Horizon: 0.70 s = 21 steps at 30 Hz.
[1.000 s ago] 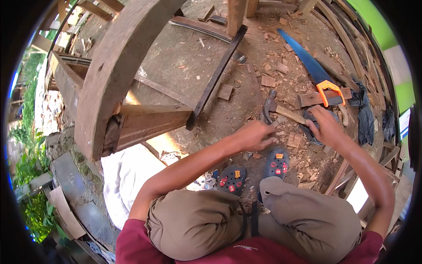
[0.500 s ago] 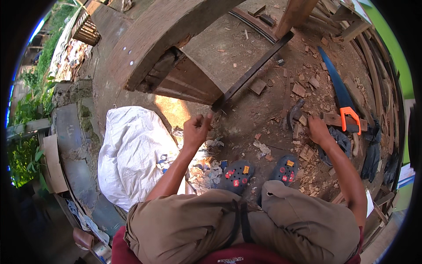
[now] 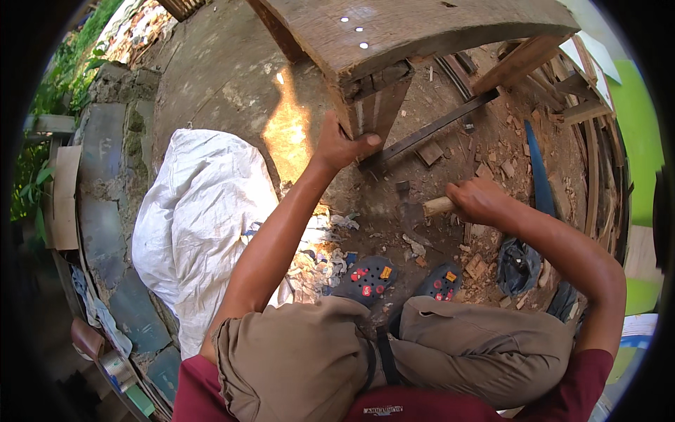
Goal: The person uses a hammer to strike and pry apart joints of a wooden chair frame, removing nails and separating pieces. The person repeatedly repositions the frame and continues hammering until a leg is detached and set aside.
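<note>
A wooden furniture frame stands before me, with a thick curved top board and a short leg below its near corner. My left hand grips the lower part of this leg, its thumb across the near side and its other fingers partly hidden behind. A dark narrow bar runs from the foot of the leg toward the far right. My right hand is closed round the wooden handle of a hammer. The hammer's dark, blurred head points left, below the bar and apart from the leg.
A white sack lies at the left beside a low block wall. A saw's blue blade lies right, beyond my forearm. Wood scraps and chips litter the ground near a black plastic bag. Planks line the right side.
My right hand has lifted the hammer off the ground and brought it left. My left hand has taken hold of the leg. The view has shifted, so the saw's orange handle is now hidden.
</note>
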Available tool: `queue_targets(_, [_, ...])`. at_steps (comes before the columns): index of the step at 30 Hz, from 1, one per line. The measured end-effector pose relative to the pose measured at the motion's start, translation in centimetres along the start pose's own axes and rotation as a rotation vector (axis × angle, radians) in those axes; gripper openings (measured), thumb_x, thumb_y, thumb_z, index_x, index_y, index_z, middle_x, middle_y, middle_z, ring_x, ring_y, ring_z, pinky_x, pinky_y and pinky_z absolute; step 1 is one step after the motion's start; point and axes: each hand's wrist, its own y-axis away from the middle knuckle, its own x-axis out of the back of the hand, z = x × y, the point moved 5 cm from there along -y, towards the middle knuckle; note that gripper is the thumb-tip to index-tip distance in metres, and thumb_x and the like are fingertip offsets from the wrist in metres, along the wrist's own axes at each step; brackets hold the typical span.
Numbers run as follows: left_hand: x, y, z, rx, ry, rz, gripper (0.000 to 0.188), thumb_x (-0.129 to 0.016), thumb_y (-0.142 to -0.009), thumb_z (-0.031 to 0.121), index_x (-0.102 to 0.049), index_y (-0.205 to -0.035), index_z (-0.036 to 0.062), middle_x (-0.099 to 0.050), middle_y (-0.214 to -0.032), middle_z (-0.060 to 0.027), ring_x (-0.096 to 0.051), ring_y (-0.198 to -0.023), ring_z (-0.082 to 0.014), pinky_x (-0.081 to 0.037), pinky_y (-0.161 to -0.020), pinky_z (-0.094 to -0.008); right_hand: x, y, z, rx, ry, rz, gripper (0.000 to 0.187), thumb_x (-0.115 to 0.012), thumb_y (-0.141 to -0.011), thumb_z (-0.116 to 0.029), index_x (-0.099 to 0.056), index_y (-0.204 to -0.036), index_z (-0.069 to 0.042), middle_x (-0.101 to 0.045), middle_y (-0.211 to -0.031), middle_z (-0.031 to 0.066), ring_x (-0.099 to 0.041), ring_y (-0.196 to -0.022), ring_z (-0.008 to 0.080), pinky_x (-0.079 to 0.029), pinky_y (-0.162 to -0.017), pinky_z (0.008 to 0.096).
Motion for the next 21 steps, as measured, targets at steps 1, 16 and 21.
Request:
queue_targets(1, [-0.6, -0.1, 0.3, -0.010, 0.040, 0.041, 0.075, -0.088, -0.067, 0.042, -0.059, -0.122, -0.0009, -0.067, -0.110, -0.0087, -0.062, -0.101, -0.0189, -0.051, -0.089, -0.0356, -0.3, -1.3, 0.0, -0.020, 0.076, -0.086, 0.019, -0.066, -0.084, -0.020, -0.061, -0.091, -0.003, -0.070, -0.080, 0.0166, -0.070, -0.077, 0.0381, -0.056, -0.065, 0.0485])
queue_targets(16, [-1.5, 0.3, 2.8, -0.128, -0.093, 0.165, 0.056, -0.087, -0.068, 0.033, -0.066, -0.105, -0.0036, -0.070, -0.095, -0.0076, -0.060, -0.087, -0.0135, -0.049, -0.080, -0.0314, -0.8, -7.1, 4.0, -0.052, 0.081, -0.079, 0.018, -0.071, -0.074, -0.024, -0.071, -0.074, -0.007, -0.070, -0.072, 0.0159, -0.072, -0.072, 0.0339, -0.058, -0.063, 0.0436])
queue_targets(21, [-1.4, -0.4, 2.8, -0.139, -0.055, 0.152, 0.056, -0.087, -0.068, 0.032, -0.066, -0.106, -0.0033, -0.070, -0.095, -0.0080, -0.061, -0.087, -0.0139, -0.049, -0.081, -0.0313, -0.8, -6.7, 1.8, 0.195, 0.195, -0.099, 0.019, -0.073, -0.072, -0.027, -0.073, -0.077, -0.008, -0.071, -0.073, 0.0158, -0.073, -0.073, 0.0344, -0.058, -0.065, 0.0449])
